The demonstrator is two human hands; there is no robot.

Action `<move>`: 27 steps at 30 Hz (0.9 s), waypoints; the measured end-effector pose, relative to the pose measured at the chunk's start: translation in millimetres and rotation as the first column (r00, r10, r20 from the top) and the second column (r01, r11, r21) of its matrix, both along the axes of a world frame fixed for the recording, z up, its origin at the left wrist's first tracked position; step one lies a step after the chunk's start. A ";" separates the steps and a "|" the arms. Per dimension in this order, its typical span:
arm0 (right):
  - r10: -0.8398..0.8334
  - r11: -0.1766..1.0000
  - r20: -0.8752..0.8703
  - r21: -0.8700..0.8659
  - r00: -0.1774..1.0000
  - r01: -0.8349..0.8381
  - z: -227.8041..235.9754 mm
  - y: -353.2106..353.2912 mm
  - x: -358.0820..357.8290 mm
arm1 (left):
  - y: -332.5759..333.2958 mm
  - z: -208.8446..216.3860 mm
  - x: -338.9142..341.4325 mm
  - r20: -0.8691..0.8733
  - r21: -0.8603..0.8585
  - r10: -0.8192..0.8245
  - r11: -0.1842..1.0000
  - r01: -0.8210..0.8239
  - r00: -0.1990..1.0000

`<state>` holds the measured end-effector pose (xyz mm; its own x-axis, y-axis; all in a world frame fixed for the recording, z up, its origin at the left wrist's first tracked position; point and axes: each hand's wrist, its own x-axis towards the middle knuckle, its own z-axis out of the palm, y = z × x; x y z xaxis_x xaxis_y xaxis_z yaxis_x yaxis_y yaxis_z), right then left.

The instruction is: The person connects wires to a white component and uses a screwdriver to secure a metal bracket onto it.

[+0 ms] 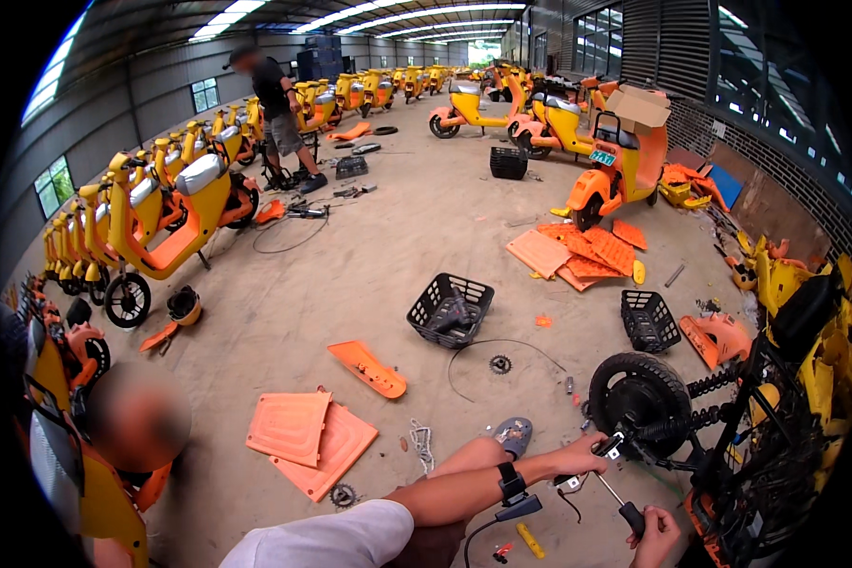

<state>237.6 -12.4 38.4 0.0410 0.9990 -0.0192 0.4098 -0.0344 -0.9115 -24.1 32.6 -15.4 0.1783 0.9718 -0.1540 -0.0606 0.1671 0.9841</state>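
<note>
My left hand (577,457) reaches in beside the rear wheel (639,405) of a stripped scooter frame (729,445). Its fingers are closed around a small part by the frame's metal bracket (615,446); what exactly they grip is hidden. A screwdriver (630,515) with a black handle is in my right hand (655,541), lower right. Its bright shaft slants up and left toward the left hand, and a thin dark cable (571,505) hangs close by. Coil shock absorbers (710,383) join the wheel to the frame.
Orange panels (289,429) lie on the floor at left. A black basket (451,310) holds a dark power tool; another basket (649,321) stands near the wheel. A loose sprocket (501,364) and wire lie between. Parked yellow scooters (175,210) line the left, where a person (276,104) stands.
</note>
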 end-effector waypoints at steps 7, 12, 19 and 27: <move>0.027 0.957 0.032 0.287 0.999 -0.035 -9.4 -8.3 -15.4 | 1.7 2.6 -1.5 0.142 -0.081 0.103 0.992 -0.092 0.985; -0.029 0.966 0.088 0.259 0.996 0.005 -7.7 -3.7 -14.4 | 3.1 -10.9 1.9 0.050 -0.059 0.117 0.992 -0.114 0.992; 0.015 0.998 -0.019 -0.056 1.000 -0.016 18.8 -4.5 -15.7 | -1.4 2.9 0.4 0.029 -0.019 0.098 0.995 -0.097 0.995; 0.066 0.998 -0.031 -0.002 0.997 -0.066 22.2 -7.3 -20.3 | 3.7 -9.1 1.4 0.019 -0.020 0.083 0.996 -0.082 0.996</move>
<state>217.4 -19.7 60.7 -0.0259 0.9994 -0.0228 0.3833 -0.0112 -0.9235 -22.7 36.3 -24.4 0.1009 0.9803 -0.1699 -0.0945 0.1795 0.9792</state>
